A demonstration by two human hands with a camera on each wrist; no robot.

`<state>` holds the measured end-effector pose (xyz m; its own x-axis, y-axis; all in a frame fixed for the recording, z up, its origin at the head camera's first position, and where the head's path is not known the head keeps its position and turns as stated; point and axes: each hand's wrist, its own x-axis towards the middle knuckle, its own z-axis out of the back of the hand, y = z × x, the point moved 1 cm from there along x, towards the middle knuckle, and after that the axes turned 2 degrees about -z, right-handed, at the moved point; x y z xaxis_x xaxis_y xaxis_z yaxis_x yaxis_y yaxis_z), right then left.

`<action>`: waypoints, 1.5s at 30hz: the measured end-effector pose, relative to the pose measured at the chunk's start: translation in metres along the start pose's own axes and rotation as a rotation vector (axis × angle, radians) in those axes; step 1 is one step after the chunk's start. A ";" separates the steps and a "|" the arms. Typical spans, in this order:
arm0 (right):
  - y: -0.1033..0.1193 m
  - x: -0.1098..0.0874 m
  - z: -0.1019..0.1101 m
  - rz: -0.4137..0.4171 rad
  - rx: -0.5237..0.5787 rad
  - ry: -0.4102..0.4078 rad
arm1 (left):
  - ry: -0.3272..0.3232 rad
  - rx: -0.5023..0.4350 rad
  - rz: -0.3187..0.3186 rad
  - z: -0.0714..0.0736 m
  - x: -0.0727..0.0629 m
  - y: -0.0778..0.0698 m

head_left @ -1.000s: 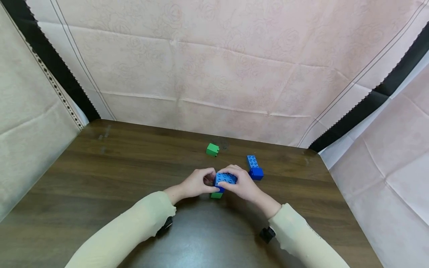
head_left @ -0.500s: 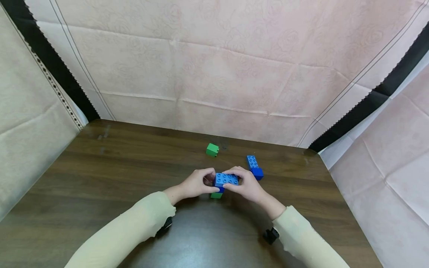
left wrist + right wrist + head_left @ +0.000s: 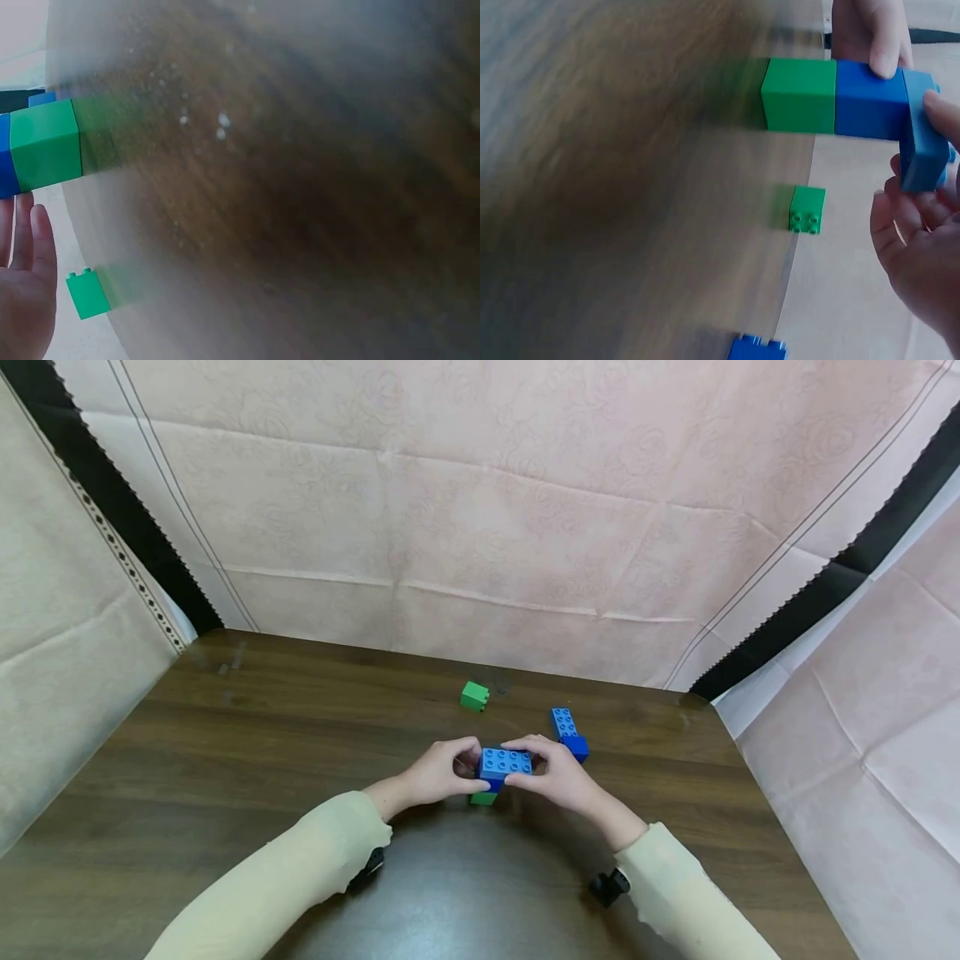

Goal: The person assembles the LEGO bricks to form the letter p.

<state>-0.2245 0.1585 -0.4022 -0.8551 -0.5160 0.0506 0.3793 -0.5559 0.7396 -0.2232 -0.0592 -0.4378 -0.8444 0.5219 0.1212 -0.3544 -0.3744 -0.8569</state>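
Just short of the middle of the surface (image 3: 300,718), here's the stack: green brick (image 3: 800,96) at the bottom, dark blue brick (image 3: 870,99) above it, light blue brick (image 3: 506,762) on top, jutting toward the right edge. The left hand (image 3: 429,772) has a pinching grip on the dark blue brick; the right hand (image 3: 558,779) has its grip closed about the light blue brick. A loose green brick (image 3: 474,696) lies near the far edge, and the right hand sits between the stack and a blue pair (image 3: 564,723).
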 end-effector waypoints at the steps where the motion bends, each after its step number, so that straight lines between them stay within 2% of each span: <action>1: -0.001 -0.001 0.001 -0.005 0.004 -0.001 | -0.001 0.000 0.006 0.000 -0.001 0.000; 13: -0.009 -0.005 0.005 0.000 0.054 -0.030 | 0.005 0.033 0.022 0.001 -0.003 -0.002; 18: -0.008 -0.004 0.004 -0.027 0.046 -0.025 | -0.038 0.029 0.023 0.000 -0.003 -0.004; 25: -0.005 -0.003 0.004 -0.045 0.040 -0.017 | -0.097 0.007 -0.031 -0.001 -0.002 -0.009; 32: -0.020 -0.004 0.013 0.007 0.048 -0.003 | -0.110 -0.026 -0.032 -0.004 -0.001 -0.008; 36: -0.037 -0.005 0.029 -0.006 0.055 -0.067 | -0.106 -0.035 -0.030 -0.006 -0.001 -0.007; 40: -0.053 -0.006 0.045 -0.082 0.009 -0.149 | -0.108 -0.030 -0.013 -0.006 -0.001 -0.008; 45: -0.070 -0.005 0.057 -0.159 -0.038 -0.191 | -0.101 -0.024 0.001 -0.004 -0.002 -0.009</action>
<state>-0.2669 0.2372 -0.4159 -0.9550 -0.2896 0.0642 0.2445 -0.6460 0.7232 -0.2167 -0.0535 -0.4327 -0.8812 0.4414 0.1694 -0.3452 -0.3559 -0.8684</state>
